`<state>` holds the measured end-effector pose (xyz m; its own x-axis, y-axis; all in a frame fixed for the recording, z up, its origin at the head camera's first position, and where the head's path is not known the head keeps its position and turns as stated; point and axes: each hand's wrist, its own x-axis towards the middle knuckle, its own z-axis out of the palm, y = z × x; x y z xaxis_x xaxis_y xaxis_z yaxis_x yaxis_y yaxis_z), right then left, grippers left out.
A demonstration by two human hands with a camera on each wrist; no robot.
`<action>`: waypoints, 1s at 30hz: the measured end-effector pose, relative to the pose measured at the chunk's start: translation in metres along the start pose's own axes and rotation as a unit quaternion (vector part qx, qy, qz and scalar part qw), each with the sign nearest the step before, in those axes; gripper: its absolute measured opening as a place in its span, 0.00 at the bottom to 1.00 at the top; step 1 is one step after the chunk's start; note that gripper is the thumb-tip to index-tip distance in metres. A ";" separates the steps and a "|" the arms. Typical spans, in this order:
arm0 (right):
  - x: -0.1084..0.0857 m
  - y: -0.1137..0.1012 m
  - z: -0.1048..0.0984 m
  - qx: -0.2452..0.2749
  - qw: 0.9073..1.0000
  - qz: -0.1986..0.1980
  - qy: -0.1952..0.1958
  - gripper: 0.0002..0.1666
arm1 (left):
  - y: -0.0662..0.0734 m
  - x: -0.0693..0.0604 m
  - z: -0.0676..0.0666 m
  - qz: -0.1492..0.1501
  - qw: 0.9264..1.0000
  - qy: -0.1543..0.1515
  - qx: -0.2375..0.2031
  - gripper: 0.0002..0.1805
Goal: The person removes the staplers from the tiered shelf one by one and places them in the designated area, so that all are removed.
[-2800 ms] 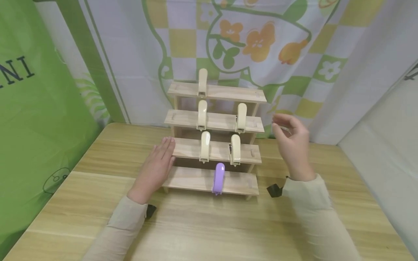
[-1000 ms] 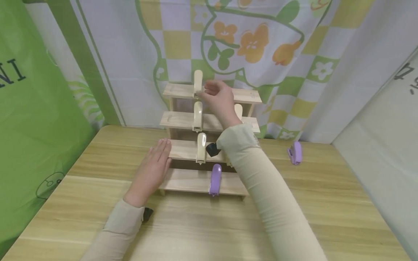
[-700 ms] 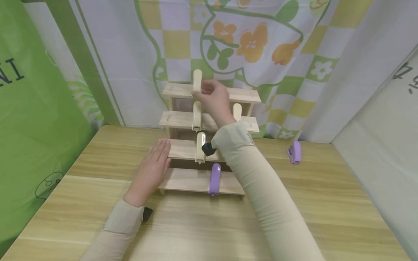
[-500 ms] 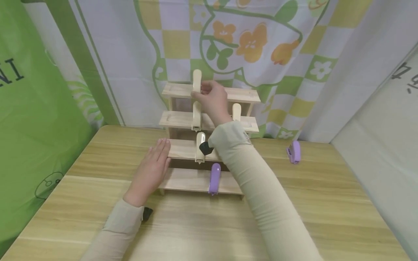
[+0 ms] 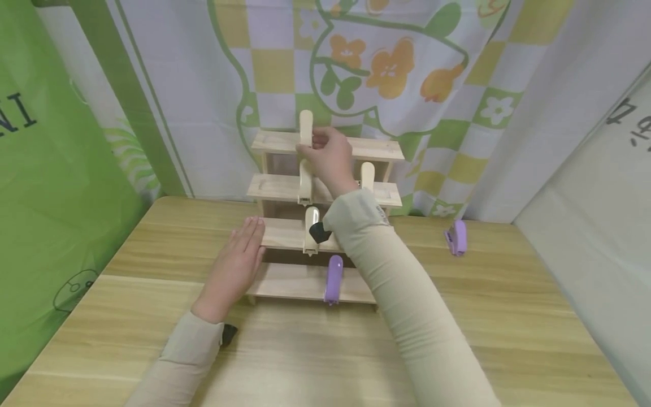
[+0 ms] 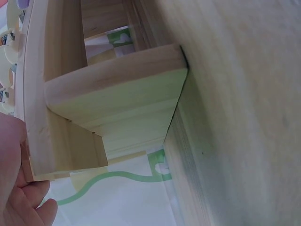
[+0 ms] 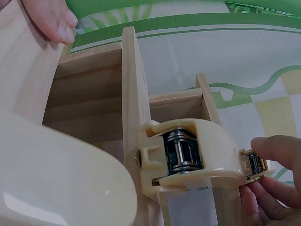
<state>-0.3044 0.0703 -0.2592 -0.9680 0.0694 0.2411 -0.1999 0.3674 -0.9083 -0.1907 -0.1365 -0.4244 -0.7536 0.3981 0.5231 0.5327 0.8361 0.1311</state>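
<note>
In the head view my right hand (image 5: 330,159) pinches a cream stapler (image 5: 306,121) on the top tier of a stepped wooden rack (image 5: 285,280). The right wrist view shows thumb and fingers on either side of that stapler's lower end. My left hand (image 5: 235,264) rests on the left end of the third tier down, fingers straight in the head view. Below the pinched stapler stands another cream stapler (image 5: 305,189), with a third (image 5: 368,175) to its right. One more cream stapler (image 5: 311,217) is on the third tier. A purple stapler (image 5: 333,280) stands on the lowest tier.
A second purple stapler (image 5: 459,237) stands on the wooden table (image 5: 519,316), right of the rack. Behind the rack hangs a patterned curtain (image 5: 274,70). My right sleeve (image 5: 407,294) covers the right part of the lower tiers. A green cloth (image 5: 56,186) hangs at left.
My right hand has moved left from beside the rack to the top-tier cream stapler and now pinches it. The purple stapler on the table has come into view. My left hand stays on the rack.
</note>
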 end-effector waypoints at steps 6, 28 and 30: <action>0.000 0.001 -0.003 0.011 1.000 0.002 0.000 0.31 | 0.001 0.001 0.000 -0.002 1.000 -0.002 -0.001 0.31; -0.009 0.002 -0.021 0.053 0.998 -0.005 0.015 0.30 | 0.000 0.000 0.000 0.006 1.000 0.010 0.000 0.31; -0.011 0.003 -0.024 0.061 0.998 -0.007 0.016 0.29 | 0.000 0.000 0.000 0.008 1.000 0.013 0.001 0.31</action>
<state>-0.2907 0.0931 -0.2563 -0.9600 0.0945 0.2635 -0.2327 0.2539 -0.9388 -0.1905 -0.1362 -0.4245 -0.7352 0.4012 0.5464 0.5436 0.8305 0.1216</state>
